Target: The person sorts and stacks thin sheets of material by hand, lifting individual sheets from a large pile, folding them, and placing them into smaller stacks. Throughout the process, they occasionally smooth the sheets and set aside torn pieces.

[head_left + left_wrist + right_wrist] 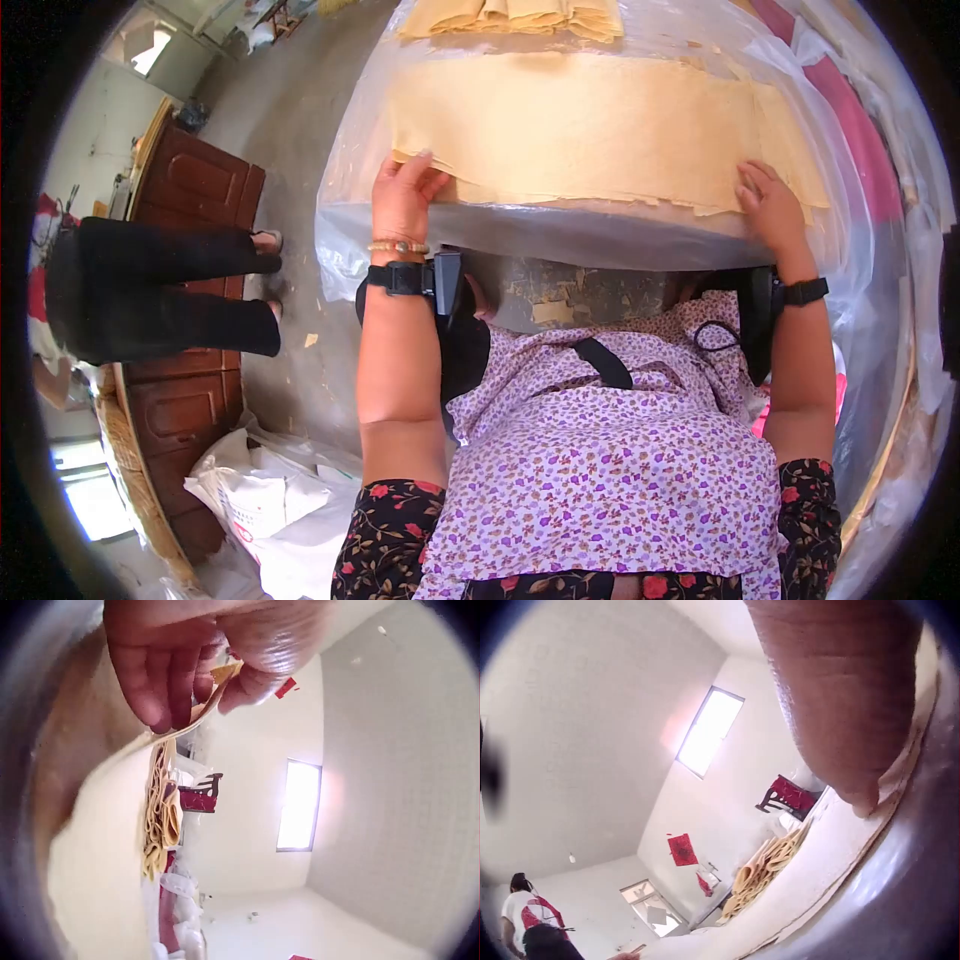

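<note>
A wide stack of thin yellowish sheets (600, 130) lies flat on a plastic-covered table. The left hand (403, 190) pinches the sheets' near left corner; in the left wrist view that hand (217, 652) has the lifted edge between thumb and fingers, the sheet (97, 847) bending up to it. At the near right edge, the right hand (770, 205) rests on the sheets with fingers lightly bent. In the right wrist view, one part of the right hand (847, 697) touches the sheet's surface (802, 877) close to its edge; its other fingers are hidden.
Folded sheets (510, 18) lie at the table's far side. Clear plastic (345, 190) hangs over the table's edge. Another person in black trousers (170, 290) stands at the left, beside a brown wooden cabinet (190, 180). White sacks (275, 510) sit on the floor at lower left.
</note>
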Motion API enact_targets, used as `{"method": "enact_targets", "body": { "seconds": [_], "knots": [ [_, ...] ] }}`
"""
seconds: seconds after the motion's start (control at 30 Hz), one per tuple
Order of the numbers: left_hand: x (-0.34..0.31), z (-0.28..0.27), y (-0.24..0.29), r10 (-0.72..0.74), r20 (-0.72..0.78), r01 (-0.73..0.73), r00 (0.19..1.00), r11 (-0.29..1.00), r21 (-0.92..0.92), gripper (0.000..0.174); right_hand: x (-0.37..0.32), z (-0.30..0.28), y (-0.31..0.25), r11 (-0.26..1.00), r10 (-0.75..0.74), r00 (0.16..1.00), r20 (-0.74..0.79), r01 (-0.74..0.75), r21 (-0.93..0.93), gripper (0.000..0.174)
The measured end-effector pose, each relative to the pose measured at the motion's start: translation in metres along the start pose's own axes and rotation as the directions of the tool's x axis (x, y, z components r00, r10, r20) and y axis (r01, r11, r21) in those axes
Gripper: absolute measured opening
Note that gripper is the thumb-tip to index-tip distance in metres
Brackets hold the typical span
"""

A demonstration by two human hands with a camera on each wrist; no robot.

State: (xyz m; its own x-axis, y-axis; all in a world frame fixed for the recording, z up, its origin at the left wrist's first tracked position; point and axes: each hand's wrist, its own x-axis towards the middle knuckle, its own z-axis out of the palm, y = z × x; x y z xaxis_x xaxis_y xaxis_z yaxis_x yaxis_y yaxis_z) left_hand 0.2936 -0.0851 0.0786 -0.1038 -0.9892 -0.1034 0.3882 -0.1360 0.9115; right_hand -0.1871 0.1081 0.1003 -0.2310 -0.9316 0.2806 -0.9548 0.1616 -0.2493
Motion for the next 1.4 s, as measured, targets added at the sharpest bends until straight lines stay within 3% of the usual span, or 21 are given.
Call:
{"method": "enact_targets", "body": {
  "seconds": [0.07,0.17,0.27,0.33,0.47,0.53,0.67,0.87,1.07,1.33,1.4],
  "knots": [
    [-0.006,0.017,-0.012,0.051,0.06,-0.055,0.997,0.997,0.063,0.028,0.018,0.01,0.044,1.0,-0.021,1.0,0.011,0.021,-0.004,0.038],
    [-0.01,0.012,-0.015,0.032,0.087,-0.041,0.996,0.994,0.097,0.032,0.043,0.011,0.049,0.99,0.022,0.996,0.086,-0.01,-0.138,0.037],
    [-0.004,0.007,-0.018,-0.015,0.082,0.011,0.997,0.998,0.055,0.032,0.054,0.003,-0.036,0.985,-0.173,0.98,-0.094,0.172,-0.026,0.033],
    [-0.005,0.01,-0.004,-0.031,0.113,0.029,0.993,0.999,0.018,0.035,0.063,0.008,-0.108,0.904,-0.259,0.953,-0.158,0.297,0.309,0.028],
    [-0.011,0.017,0.001,-0.045,0.097,0.032,0.994,0.991,0.134,0.027,0.059,0.031,-0.196,0.803,-0.39,0.915,-0.104,0.393,0.448,0.024],
    [-0.012,0.014,-0.002,-0.052,0.072,0.038,0.996,0.983,0.181,0.027,0.062,0.041,-0.222,0.766,-0.425,0.9,-0.097,0.414,0.492,0.023],
    [-0.016,0.012,-0.004,-0.065,0.092,0.058,0.994,0.995,0.076,0.029,0.071,0.067,-0.242,0.702,-0.45,0.888,-0.097,0.419,0.576,0.023],
    [-0.015,0.016,-0.007,-0.087,-0.029,0.088,0.996,0.996,0.012,0.023,0.075,0.084,-0.273,0.657,-0.537,0.82,-0.197,0.553,0.513,0.027],
    [-0.008,0.018,-0.007,-0.091,-0.119,0.092,0.989,0.996,-0.001,0.018,0.082,0.099,-0.295,0.622,-0.523,0.828,-0.203,0.533,0.573,0.028],
    [-0.005,0.023,-0.003,-0.061,-0.109,0.074,0.992,0.991,0.114,0.017,0.087,0.114,-0.321,0.741,-0.365,0.925,-0.102,0.356,0.57,0.027],
    [-0.005,0.022,0.003,-0.134,-0.132,0.145,0.982,0.986,0.08,0.018,0.089,0.114,-0.321,0.769,-0.323,0.944,-0.071,0.306,0.561,0.023]
  ]
}}
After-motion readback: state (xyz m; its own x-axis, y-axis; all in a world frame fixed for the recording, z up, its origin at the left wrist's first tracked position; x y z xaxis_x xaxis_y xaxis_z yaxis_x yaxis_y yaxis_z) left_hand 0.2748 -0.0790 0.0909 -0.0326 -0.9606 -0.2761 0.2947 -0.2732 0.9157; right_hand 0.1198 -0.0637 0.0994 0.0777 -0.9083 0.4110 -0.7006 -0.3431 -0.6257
